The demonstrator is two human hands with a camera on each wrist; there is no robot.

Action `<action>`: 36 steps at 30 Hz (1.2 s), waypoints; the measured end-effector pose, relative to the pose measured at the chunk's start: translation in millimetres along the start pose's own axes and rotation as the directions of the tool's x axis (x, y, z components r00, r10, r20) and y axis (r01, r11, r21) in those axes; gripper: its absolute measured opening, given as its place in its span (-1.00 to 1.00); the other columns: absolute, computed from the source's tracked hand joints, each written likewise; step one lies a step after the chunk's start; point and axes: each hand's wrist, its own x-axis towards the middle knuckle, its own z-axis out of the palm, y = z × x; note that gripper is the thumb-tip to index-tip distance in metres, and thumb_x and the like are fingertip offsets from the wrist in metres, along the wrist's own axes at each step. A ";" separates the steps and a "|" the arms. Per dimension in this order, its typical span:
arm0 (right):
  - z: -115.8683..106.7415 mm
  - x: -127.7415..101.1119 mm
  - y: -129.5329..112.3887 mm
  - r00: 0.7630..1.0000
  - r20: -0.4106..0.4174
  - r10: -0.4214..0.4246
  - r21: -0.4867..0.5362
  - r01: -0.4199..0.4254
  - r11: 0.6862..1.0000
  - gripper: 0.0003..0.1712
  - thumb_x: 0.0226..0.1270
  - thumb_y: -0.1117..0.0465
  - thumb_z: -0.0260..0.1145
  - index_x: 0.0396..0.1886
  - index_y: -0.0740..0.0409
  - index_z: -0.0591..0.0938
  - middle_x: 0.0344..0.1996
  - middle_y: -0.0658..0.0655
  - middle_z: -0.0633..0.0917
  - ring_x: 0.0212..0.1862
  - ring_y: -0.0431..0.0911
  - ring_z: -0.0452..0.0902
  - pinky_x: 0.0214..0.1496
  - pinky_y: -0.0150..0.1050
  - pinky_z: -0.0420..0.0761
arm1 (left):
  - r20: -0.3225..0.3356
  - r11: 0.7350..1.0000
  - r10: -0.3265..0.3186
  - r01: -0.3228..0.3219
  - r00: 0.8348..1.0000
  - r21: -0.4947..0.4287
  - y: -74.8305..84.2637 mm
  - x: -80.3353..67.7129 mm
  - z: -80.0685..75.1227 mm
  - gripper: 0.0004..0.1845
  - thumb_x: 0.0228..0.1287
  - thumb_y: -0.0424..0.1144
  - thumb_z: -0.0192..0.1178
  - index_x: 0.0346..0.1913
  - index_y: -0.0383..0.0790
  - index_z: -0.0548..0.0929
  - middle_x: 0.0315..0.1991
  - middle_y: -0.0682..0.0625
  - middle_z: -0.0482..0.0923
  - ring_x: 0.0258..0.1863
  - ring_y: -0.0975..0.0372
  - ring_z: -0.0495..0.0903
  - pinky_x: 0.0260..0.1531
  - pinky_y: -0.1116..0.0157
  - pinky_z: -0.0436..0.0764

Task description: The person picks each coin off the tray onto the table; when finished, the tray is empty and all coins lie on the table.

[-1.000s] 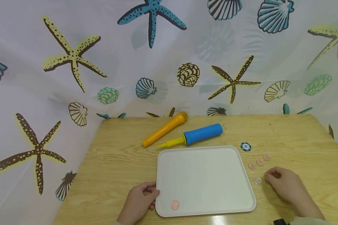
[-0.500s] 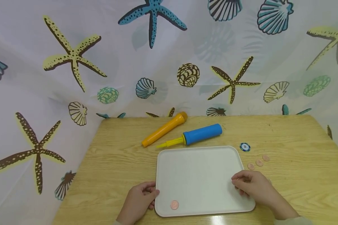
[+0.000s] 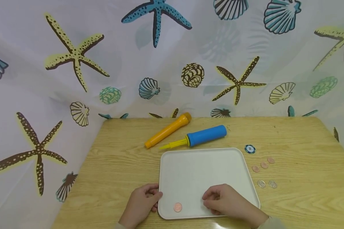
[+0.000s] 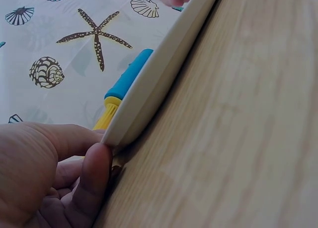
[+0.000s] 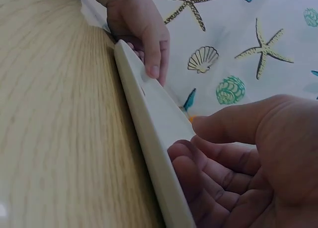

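My left hand (image 3: 141, 203) grips the left edge of a white rectangular tray (image 3: 203, 171), with thumb and index finger at its rim in the left wrist view. Over the tray's front right part is my right hand (image 3: 225, 202), its fingers curled and thumb tip against the index finger. I cannot tell whether something small sits between them. A copper-coloured coin (image 3: 177, 207) lies in the tray near the front left corner. Right of the tray, on the table, are two silver coins (image 3: 261, 184) and three copper-coloured coins (image 3: 264, 165) in a slanting row.
A blue-and-white poker chip (image 3: 250, 149) lies beyond the tray's back right corner. Behind the tray rest a blue-and-yellow balloon pump (image 3: 207, 135) and an orange toy microphone (image 3: 167, 130). A patterned cloth (image 3: 172, 57) hangs along the wooden table's (image 3: 117, 152) back.
My right hand has moved left from the silver coins to over the tray, uncovering both coins on the table. The left hand has kept its place at the tray's edge.
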 end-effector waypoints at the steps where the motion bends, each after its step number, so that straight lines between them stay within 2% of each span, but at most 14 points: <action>1: 3.7 2.7 -2.1 1.000 0.010 -0.006 -0.012 0.007 1.000 -0.86 0.35 0.17 0.40 -0.22 0.14 0.73 -0.52 0.03 0.68 -0.51 -0.17 0.55 -0.49 -0.40 0.60 | 0.001 1.000 0.000 0.000 1.000 -0.003 0.0 -0.2 0.3 -0.54 0.32 -0.24 0.34 0.18 -0.45 0.60 -0.28 -0.05 0.61 -0.52 0.23 0.62 -0.54 0.30 0.71; 14: 39.9 31.7 -21.3 0.992 0.049 -0.115 -0.154 0.121 0.981 -0.93 0.28 0.18 0.44 -0.29 0.06 0.75 -0.51 -0.14 0.67 -0.46 -0.29 0.52 -0.41 -0.44 0.55 | 0.012 1.000 0.009 -0.009 1.000 -0.001 1.4 0.4 1.4 -0.55 0.32 -0.24 0.35 0.17 -0.45 0.61 -0.29 -0.05 0.61 -0.53 0.24 0.62 -0.54 0.30 0.70; 20: 52.1 39.9 -27.7 0.993 0.068 -0.096 -0.209 0.108 0.972 -0.79 0.29 0.08 0.47 -0.19 0.10 0.73 -0.58 -0.15 0.61 -0.53 -0.31 0.45 -0.46 -0.44 0.48 | 0.009 1.000 0.017 -0.017 1.000 -0.009 1.5 -0.8 1.4 -0.55 0.31 -0.25 0.35 0.16 -0.45 0.61 -0.31 -0.04 0.61 -0.55 0.23 0.61 -0.55 0.30 0.70; 26: 59.3 45.0 -30.9 0.991 0.092 -0.097 -0.314 0.121 0.942 -0.74 0.30 0.17 0.43 -0.04 0.14 0.72 -0.61 -0.16 0.56 -0.57 -0.32 0.39 -0.49 -0.45 0.47 | 0.007 1.000 0.020 -0.020 1.000 -0.004 -0.9 1.1 0.0 -0.55 0.32 -0.23 0.35 0.16 -0.45 0.61 -0.30 -0.04 0.61 -0.55 0.24 0.62 -0.56 0.31 0.70; 36: 64.7 45.4 -34.9 0.992 0.090 -0.089 -0.399 0.118 0.909 -0.90 0.32 0.20 0.40 -0.19 0.07 0.72 -0.57 -0.18 0.55 -0.52 -0.31 0.40 -0.41 -0.43 0.52 | 0.005 1.000 0.025 -0.025 1.000 -0.016 -0.2 0.9 -0.3 -0.57 0.31 -0.27 0.34 0.15 -0.47 0.61 -0.31 -0.05 0.61 -0.55 0.23 0.62 -0.56 0.31 0.70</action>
